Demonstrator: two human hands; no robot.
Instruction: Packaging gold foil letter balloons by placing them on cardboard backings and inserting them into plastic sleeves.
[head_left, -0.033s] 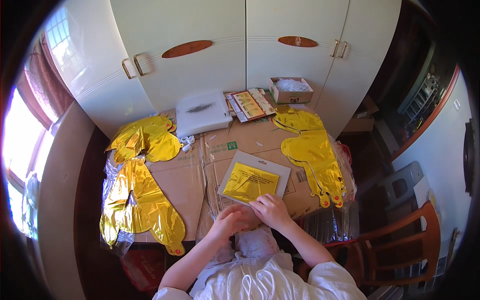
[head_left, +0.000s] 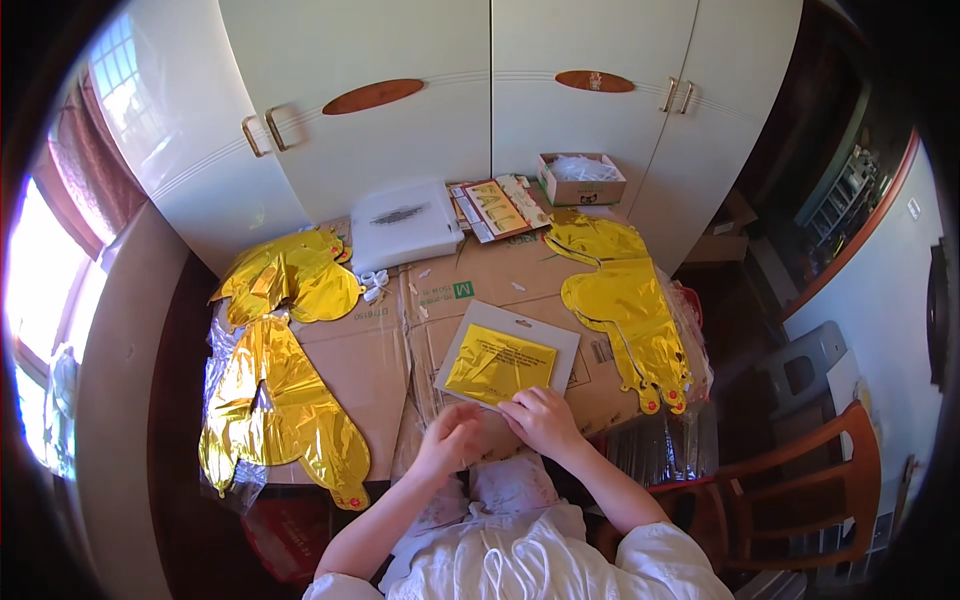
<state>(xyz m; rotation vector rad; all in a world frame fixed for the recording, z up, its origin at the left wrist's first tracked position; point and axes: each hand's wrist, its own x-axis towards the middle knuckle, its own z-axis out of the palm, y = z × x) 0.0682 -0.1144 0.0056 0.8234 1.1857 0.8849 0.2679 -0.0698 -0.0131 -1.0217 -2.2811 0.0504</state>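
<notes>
A flat grey-white package (head_left: pixel 455 350) with a hang hole at its top lies tilted near the table's front edge. Folded gold foil (head_left: pixel 503 362) with small dark print shows on its face. My right hand (head_left: pixel 542 420) grips the package's lower edge, its fingers and thumb pressed together there. Just left of it my left hand (head_left: pixel 455 437) hovers apart from the package at the table's edge. Its fingers are curled and slightly blurred; whether anything small is in them is hidden.
Flat gold foil balloons (head_left: pixel 285 405) lie at the left, and another gold balloon (head_left: pixel 630 300) at the right. Along the back are a white padded pack (head_left: pixel 405 225), printed cards (head_left: pixel 500 210) and a small box (head_left: pixel 585 182). White scissors (head_left: pixel 373 285) lie nearby. A wooden chair (head_left: pixel 855 480) stands at right.
My left hand has moved slightly up and left, its fingers more curled now. My right hand and the package stay almost in place.
</notes>
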